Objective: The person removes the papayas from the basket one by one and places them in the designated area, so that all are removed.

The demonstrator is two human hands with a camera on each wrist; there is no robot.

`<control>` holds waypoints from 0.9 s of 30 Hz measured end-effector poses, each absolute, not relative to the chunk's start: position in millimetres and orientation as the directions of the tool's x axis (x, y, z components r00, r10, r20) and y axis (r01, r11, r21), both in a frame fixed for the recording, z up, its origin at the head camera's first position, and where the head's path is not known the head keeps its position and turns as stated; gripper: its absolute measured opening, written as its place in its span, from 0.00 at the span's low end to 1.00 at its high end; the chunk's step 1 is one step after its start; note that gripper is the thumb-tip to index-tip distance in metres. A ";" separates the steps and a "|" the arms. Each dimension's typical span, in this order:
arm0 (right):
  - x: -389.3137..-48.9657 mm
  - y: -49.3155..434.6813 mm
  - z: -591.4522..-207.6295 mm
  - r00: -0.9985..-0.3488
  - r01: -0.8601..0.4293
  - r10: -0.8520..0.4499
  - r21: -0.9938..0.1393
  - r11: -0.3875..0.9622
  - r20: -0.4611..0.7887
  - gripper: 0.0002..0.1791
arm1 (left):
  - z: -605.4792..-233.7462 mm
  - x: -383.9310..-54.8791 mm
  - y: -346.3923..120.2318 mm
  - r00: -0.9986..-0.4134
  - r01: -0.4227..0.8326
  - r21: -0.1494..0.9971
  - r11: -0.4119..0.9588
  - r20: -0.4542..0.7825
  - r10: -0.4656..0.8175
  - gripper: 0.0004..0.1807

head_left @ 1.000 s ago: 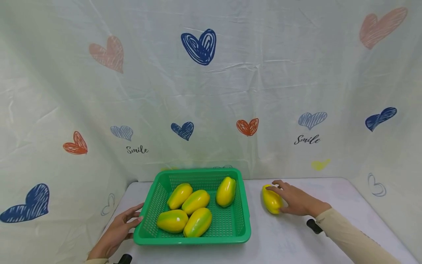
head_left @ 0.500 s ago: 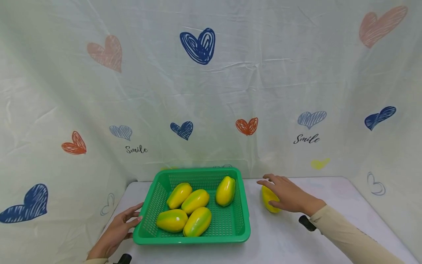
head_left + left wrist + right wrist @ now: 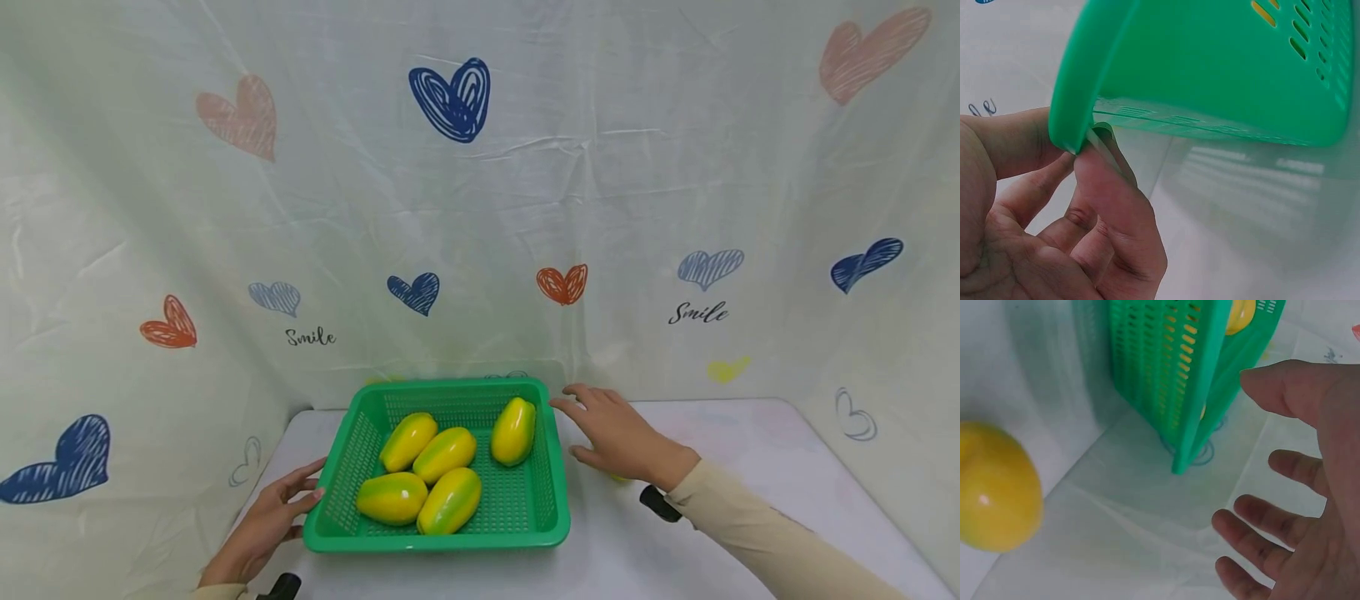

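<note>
A green plastic basket (image 3: 525, 508) stands on the table with several yellow-green papayas in it, one papaya (image 3: 513, 432) apart at the right. At the basket's left side, my left hand (image 3: 268, 521) pinches the rim between thumb and fingers, as the left wrist view shows on the rim (image 3: 1075, 94). My right hand (image 3: 626, 437) hovers beside the basket's right rim with fingers spread and holds nothing. Below it lies another papaya (image 3: 997, 487) on the table, almost wholly hidden by the hand in the head view.
The white table (image 3: 720, 517) reaches back to a pale curtain (image 3: 480, 208) printed with hearts and words. That curtain also hangs at the left and right sides. A dark wrist camera (image 3: 660, 503) sits under the right wrist.
My right hand has moved left from the papaya on the table to near the basket's right rim, leaving the papaya behind. The left hand and the basket have stayed in place.
</note>
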State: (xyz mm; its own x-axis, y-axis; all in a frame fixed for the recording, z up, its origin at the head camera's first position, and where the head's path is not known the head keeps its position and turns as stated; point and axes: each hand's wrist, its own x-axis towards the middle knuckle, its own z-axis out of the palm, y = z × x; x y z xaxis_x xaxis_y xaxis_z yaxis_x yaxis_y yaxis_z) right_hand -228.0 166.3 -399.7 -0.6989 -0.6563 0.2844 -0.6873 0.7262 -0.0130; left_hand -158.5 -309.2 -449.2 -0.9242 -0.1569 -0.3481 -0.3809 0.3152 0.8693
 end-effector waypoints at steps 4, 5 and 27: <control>-230.3 153.6 -399.1 -0.693 -0.692 -0.662 -0.004 0.722 0.286 0.37 | -449.2 -159.0 -309.3 -0.924 -0.382 0.870 0.312 -0.350 -0.156 0.35; -231.3 150.5 -399.5 -0.696 -0.689 -0.660 -0.004 0.725 0.283 0.37 | -449.1 -159.0 -309.3 -0.924 -0.382 0.870 0.311 -0.350 -0.156 0.35; -242.1 89.0 -405.2 -0.781 -0.618 -0.613 -0.012 0.786 0.119 0.32 | -448.6 -157.2 -308.9 -0.922 -0.385 0.876 0.291 -0.351 -0.162 0.35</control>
State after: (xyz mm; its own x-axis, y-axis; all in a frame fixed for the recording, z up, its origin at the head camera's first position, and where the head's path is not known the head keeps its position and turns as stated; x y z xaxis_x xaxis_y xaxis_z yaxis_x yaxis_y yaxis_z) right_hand -242.1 89.0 -405.2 -0.7814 -0.6125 0.1194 -0.6180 0.7861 -0.0119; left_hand -157.2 -308.9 -448.6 -0.9222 -0.1615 -0.3515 -0.3848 0.2911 0.8759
